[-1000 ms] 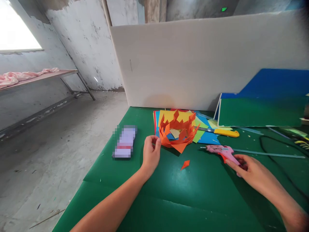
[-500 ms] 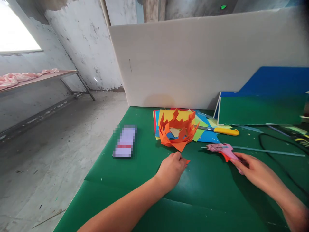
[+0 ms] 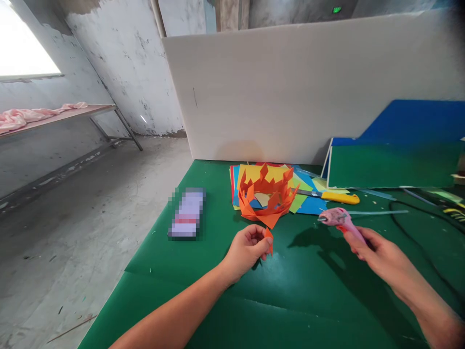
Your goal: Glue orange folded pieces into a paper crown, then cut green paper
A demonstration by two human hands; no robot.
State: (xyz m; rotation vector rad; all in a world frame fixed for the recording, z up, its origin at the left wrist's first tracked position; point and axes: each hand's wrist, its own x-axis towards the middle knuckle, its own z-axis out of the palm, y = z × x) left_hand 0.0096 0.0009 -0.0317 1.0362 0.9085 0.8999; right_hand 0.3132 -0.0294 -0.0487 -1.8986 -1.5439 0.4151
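My left hand (image 3: pixel 249 249) pinches a small folded orange paper piece (image 3: pixel 269 238) between thumb and fingers, just in front of the orange paper crown (image 3: pixel 269 213). The crown stands upright, its pointed tips upward, partly over a stack of coloured paper (image 3: pixel 308 206). To the right, my right hand (image 3: pixel 374 249) is wrapped around the handle of a pink glue gun (image 3: pixel 336 218), held above the table with its nozzle pointing left. A pale glue stick (image 3: pixel 381 212) sticks out of the gun's back. The nozzle is apart from the orange piece.
A yellow-handled knife (image 3: pixel 341 197) lies behind the glue gun. A phone with a blurred screen (image 3: pixel 188 213) rests on the left of the green table (image 3: pixel 174 300). A black cable (image 3: pixel 417 242) curves along the right. A white board (image 3: pixel 290 97) stands at the back.
My left hand has turned and shifted slightly left, bringing the orange paper piece upright into view. My right hand has lifted the glue gun and moved it a little right.
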